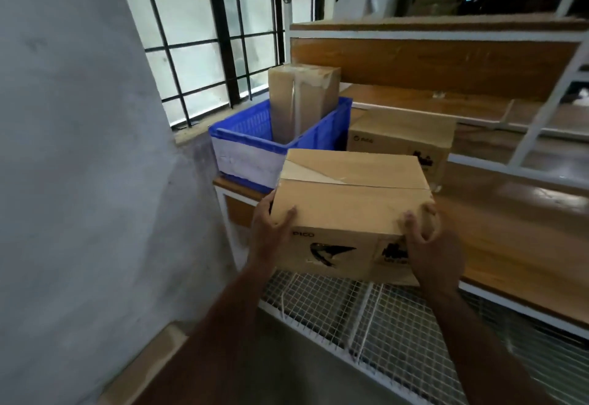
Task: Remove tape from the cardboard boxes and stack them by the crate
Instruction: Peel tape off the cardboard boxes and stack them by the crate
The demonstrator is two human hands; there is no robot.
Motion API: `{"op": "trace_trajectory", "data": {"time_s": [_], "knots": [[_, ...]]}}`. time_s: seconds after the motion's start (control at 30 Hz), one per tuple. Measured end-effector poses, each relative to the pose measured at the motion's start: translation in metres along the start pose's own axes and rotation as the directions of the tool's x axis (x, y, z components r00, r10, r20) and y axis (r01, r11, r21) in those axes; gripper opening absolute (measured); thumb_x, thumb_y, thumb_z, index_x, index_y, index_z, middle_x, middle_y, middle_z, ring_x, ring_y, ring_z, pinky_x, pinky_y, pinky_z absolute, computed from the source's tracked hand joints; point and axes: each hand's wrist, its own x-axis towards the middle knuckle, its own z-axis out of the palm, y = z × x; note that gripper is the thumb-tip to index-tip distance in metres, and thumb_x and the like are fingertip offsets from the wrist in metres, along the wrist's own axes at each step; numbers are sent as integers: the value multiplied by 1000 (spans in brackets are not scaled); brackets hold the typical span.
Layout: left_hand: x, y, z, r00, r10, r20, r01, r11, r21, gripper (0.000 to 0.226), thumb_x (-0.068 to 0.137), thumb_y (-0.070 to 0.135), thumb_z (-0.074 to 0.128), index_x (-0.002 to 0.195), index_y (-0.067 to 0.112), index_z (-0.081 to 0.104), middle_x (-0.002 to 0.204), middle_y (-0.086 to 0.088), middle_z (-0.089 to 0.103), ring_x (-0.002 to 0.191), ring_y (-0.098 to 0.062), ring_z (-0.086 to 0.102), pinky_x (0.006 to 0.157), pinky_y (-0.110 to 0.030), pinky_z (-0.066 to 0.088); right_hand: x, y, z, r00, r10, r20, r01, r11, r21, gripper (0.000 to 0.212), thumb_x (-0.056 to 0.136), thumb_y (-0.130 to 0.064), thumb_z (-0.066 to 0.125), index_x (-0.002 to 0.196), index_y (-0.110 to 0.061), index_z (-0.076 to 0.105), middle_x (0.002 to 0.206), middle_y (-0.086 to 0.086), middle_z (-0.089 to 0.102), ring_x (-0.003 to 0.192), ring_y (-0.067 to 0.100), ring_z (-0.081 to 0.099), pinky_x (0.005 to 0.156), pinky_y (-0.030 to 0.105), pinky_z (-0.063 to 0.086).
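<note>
Left hand (271, 226) grips PICO cardboard box (347, 213) near-left corner | right hand (433, 245) grips near-right corner | taped box (302, 101) upright in blue crate (255, 136) | third box (404, 140) beside crate

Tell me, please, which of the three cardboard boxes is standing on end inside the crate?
The tall taped box in the blue crate; the others lie flat outside it.

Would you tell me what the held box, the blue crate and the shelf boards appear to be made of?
Held box: matte brown cardboard, printed, with a glossy tape strip on top. Blue crate: likely moulded plastic, with perforated lattice walls. Shelf boards: wood or wood-look laminate, grained and slightly shiny.
</note>
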Motion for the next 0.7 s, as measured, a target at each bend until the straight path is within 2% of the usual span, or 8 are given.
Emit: {"op": "trace_trajectory", "data": {"time_s": [0.03,0.1,0.17,0.33,0.47,0.57,0.63,0.7], "knots": [[6,3,12,1000,2,21,-3,1000,4,56,96,34,66,146,17,46,136,-3,54,121,-18,52,92,-31,41,9,6,-3,1000,7,3,-7,1000,2,72,90,-68,47,137,-14,52,134,11,59,116,32,58,95,44,50],[17,5,32,998,6,62,-7,1000,16,56,98,34,63,148,16,44,139,-3,53,119,-13,48,92,-30,37,24,16,-9,999,18,27,-18,1000,3,62,94,-52,56,139,-9,51,138,13,55,120,31,55,93,32,43],[30,8,48,994,-3,110,2,1000,13,59,98,34,61,150,16,41,144,-4,49,121,-12,45,94,-30,37,33,23,-11,999,21,44,-21,1000,-20,59,95,-43,59,140,-7,49,141,14,52,124,30,51,91,31,39],[66,5,75,972,-52,229,50,999,12,70,99,37,61,158,18,27,154,-4,38,123,-9,38,97,-31,38,48,40,-2,996,43,73,-36,994,-100,65,92,-48,59,141,-8,47,138,15,51,123,29,49,94,36,43],[99,-4,92,954,-82,287,84,996,5,73,98,42,61,159,22,25,155,-4,38,121,-10,39,98,-33,39,66,44,9,993,68,97,-56,991,-125,74,86,-61,56,142,-13,44,138,13,48,121,28,49,95,42,48],[129,-9,103,936,-54,347,59,998,-6,75,98,46,60,159,24,24,157,-1,36,126,-12,41,102,-35,39,84,44,19,990,81,116,-60,982,-180,77,85,-64,54,143,-15,44,144,14,41,129,30,42,102,44,42],[150,-10,111,920,-23,391,19,1000,15,77,97,47,60,160,24,22,161,-1,32,138,-18,38,110,-38,35,95,44,25,990,49,131,-14,965,-260,77,84,-67,47,140,-15,46,149,13,35,137,31,32,108,45,34],[168,-7,116,901,60,430,-104,991,81,79,97,46,61,160,24,19,164,1,24,148,-18,27,115,-37,26,105,42,30,991,-15,131,64,922,-382,73,87,-65,40,138,-14,48,154,12,33,143,29,25,114,43,23]]}}
